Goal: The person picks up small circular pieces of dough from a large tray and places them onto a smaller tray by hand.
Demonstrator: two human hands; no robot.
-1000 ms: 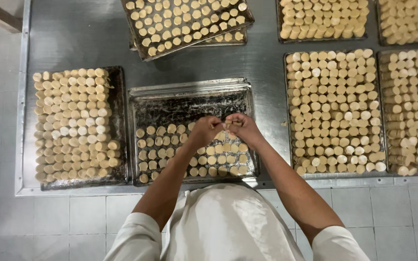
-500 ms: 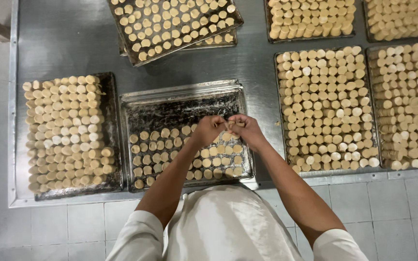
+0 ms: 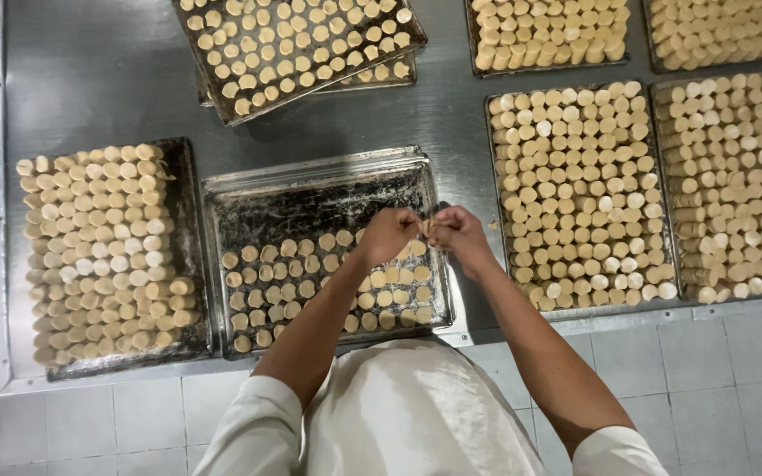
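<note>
Head view: the left hand [image 3: 387, 234] and the right hand [image 3: 457, 232] meet at the centre of the frame, fingertips together, above the middle tray [image 3: 310, 189]. Both hands are closed narrow around a small pale dough piece [image 3: 426, 228] pinched between them; the piece is mostly hidden by the fingers, so its shape cannot be told. The middle tray is a dark, flour-dusted rectangular pan lying on the steel surface [image 3: 99, 79]. Its far half is bare; its near half carries rows of round pale dough pieces [image 3: 310, 282], set close together and partly covered by the left forearm. At the left of the frame a second dark tray [image 3: 189, 238] lies just beside the middle tray and is filled with stacked cylindrical dough pieces [image 3: 99, 247]. At the upper centre, a tilted tray [image 3: 297, 48] of spaced round pieces rests on top of another tray, whose edge shows beneath it. At the right, a full tray [image 3: 579, 189] of tightly packed pieces lies just beside the right hand, and a further full tray [image 3: 734, 181] touches its right side. Two more filled trays run along the upper right edge of the frame, cut off by it. The near edge of the surface borders a pale tiled floor [image 3: 725, 370] at the bottom of the frame, where the person's white garment [image 3: 407, 414] shows.
</note>
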